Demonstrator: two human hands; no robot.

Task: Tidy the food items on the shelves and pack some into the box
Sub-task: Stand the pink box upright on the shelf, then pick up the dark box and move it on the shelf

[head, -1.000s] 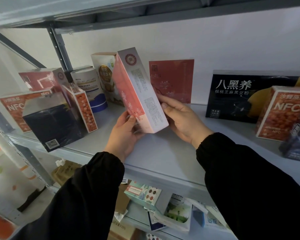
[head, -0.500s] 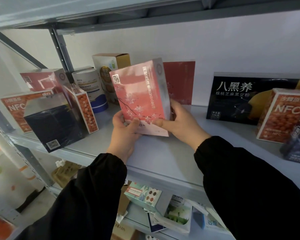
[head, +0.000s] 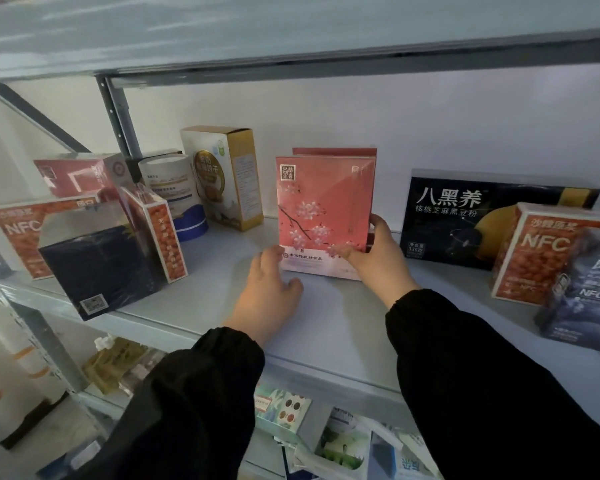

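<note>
One pink box (head: 323, 216) is standing upright at the shelf's (head: 326, 323) back edge, front facing out, right hand (head: 378, 258) gripping its lower corner, left hand's (head: 271, 285) loose fingers touching it.

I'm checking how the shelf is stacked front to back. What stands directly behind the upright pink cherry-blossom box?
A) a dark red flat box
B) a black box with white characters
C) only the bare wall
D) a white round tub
A: the top edge of a dark red flat box shows just above and behind the pink cherry-blossom box, which stands upright on the grey metal shelf.
</note>
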